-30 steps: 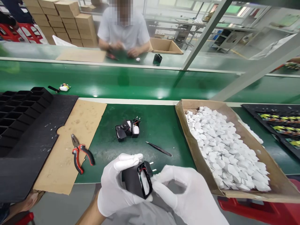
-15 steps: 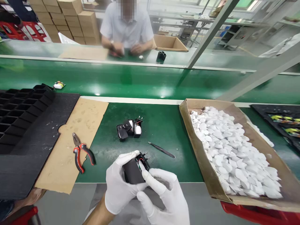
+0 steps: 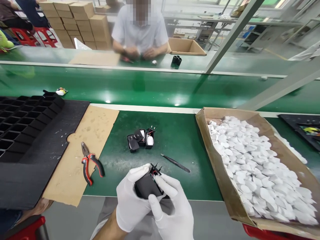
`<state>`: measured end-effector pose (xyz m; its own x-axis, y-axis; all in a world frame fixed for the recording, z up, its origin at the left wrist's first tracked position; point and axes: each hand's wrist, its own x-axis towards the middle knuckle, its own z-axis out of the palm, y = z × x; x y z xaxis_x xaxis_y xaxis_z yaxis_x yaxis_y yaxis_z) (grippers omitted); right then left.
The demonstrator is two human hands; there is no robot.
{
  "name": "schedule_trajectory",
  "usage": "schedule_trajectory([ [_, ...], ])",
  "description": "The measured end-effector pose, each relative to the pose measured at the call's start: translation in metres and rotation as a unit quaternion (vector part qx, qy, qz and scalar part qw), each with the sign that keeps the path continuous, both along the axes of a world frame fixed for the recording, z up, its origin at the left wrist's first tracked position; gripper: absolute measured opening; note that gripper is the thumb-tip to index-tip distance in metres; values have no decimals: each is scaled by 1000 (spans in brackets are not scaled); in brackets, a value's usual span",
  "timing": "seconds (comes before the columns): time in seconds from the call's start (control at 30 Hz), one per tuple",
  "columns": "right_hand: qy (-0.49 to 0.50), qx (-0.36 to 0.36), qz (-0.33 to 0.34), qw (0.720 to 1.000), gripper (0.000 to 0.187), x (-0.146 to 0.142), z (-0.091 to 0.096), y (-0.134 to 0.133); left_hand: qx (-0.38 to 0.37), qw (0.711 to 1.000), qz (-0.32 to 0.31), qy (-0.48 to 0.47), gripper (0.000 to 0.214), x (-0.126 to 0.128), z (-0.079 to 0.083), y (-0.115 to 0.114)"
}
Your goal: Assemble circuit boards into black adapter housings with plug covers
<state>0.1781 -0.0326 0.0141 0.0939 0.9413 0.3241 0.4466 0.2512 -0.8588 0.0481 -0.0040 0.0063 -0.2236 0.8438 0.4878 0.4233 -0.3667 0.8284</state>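
Presently, the black housing (image 3: 145,186) is clamped between the closed fingers of the left hand (image 3: 130,203) and right hand (image 3: 175,213).

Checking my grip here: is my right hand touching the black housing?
Touching. The head view shows the right hand pressed against the black housing, which the left hand cradles.

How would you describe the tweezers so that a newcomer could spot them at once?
Find the box of white pieces on the right. Left of it, on the green mat, the tweezers lie just beyond the right hand, which grips a black housing. Unlike the red-handled pliers further left, they are slim, all dark and pointed.
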Motion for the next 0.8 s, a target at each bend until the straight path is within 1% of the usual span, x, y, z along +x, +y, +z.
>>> schedule_trajectory([
  [0.07, 18, -33, 1, 999, 39, -1, 3, 2, 15, 1000, -5, 7, 50, 2, 0, 2],
  [0.13, 77, -81, -36, 993, 34, 0, 8, 4, 34, 999, -27, 26, 51, 2, -1, 4],
  [0.17, 121, -119, -61, 984, 34, 1, 10, 5, 41, 997, -47, 35, 55, 2, -1, 4],
  [0.23, 224, -204, -109, 947, 38, 7, 14, 5, 31, 995, -87, 37, 70, -2, -2, 4],
  [0.3, 294, -259, -131, 911, 44, 13, 15, 4, -5, 993, -117, -2, 79, -9, -4, 3],
  [0.33, 308, -266, -139, 903, 44, 15, 14, 2, -25, 991, -125, -34, 77, -12, -6, 2],
  [0.43, 312, -261, -170, 898, 43, 17, 7, -3, -59, 982, -129, -124, 59, -20, -13, -1],
  [0.5, 368, -264, -171, 875, 46, 13, 2, -6, -61, 979, -131, -145, 53, -21, -17, -2],
  [0.6, 469, -265, -139, 831, 50, 4, -1, -5, -60, 979, -139, -140, 51, -21, -20, -4],
  [0.63, 485, -259, -131, 825, 50, 2, -1, -5, -63, 979, -139, -136, 50, -21, -20, -4],
  [0.7, 491, -247, -120, 827, 50, -1, 0, -6, -67, 979, -137, -135, 50, -21, -20, -5],
  [0.8, 479, -222, -116, 841, 49, -2, 0, -12, -62, 979, -136, -141, 47, -21, -20, -4],
])
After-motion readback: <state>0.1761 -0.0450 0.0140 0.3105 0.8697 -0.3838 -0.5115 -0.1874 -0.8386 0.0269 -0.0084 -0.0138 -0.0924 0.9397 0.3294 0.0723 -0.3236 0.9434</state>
